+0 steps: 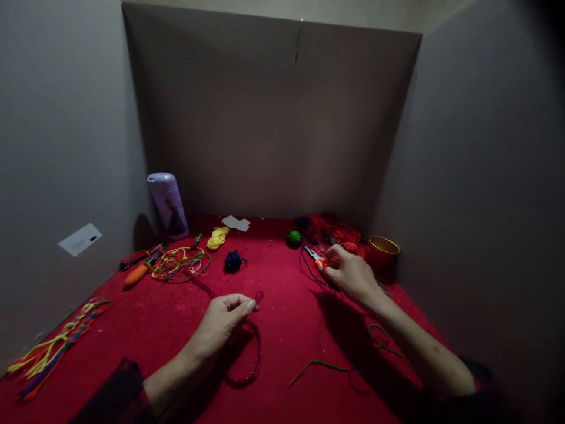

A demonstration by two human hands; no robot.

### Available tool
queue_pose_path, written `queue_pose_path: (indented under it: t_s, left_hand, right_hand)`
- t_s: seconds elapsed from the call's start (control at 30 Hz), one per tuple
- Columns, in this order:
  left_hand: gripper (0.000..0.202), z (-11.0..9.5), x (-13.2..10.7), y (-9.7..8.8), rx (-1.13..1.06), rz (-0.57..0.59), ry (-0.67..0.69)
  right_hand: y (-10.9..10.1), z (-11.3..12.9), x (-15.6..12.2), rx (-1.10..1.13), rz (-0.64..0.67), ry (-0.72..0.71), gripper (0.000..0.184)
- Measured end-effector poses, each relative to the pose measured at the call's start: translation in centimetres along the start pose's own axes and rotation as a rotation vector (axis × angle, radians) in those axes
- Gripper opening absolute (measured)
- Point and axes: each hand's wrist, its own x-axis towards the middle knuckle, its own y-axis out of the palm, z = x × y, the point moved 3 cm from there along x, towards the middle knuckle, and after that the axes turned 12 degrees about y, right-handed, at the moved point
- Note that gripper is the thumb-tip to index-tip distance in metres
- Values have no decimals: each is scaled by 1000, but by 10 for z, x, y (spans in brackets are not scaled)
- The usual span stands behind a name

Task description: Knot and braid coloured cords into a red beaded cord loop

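My left hand [225,321] is closed in a pinch on a dark magenta cord [258,353] with small shiny specks. A small loop of this cord stands up past the fingertips, and the rest curves below the hand onto the red cloth. My right hand [351,274] is at the right, its fingers curled in at an orange-red handle [321,266]. What they grip is blurred and partly hidden. Beside those fingers lie the silver jaws of pliers [311,252]. A thin dark beaded strand [309,270] runs next to them.
Behind are a green yarn ball [294,238], red yarn [342,231], a cup [382,250], a dark blue ball [233,261], yellow yarn [218,238] and a purple bottle [169,206]. Tangled cords [180,264], an orange-handled tool [136,275] and a multicoloured bundle [59,347] lie left. Green string [324,363] lies in front.
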Motion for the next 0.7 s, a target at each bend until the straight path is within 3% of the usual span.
queue_pose_path:
  t_s: [0.17,0.27,0.37,0.43,0.57,0.7]
  left_hand:
    - [39,3,0,0,-20,2,-20]
    - [40,3,1,0,-21,6,-6]
    - [40,2,1,0,-15,22,4]
    - [41,2,1,0,-11,27,-4]
    - [42,5,3,-2,-14,32,-18]
    - [40,7,3,-4,-51,21,-17]
  right_hand:
    - [38,34,-7,-400,100,-250,26]
    - [55,35,7,-389,145,-269,25]
    - [56,36,40,-284,182,-191,17]
    - [44,39,70,-154,116,-84,15]
    - [-2,32,124,148,-219,174,25]
    - [-40,11,146,317,-337,308,39]
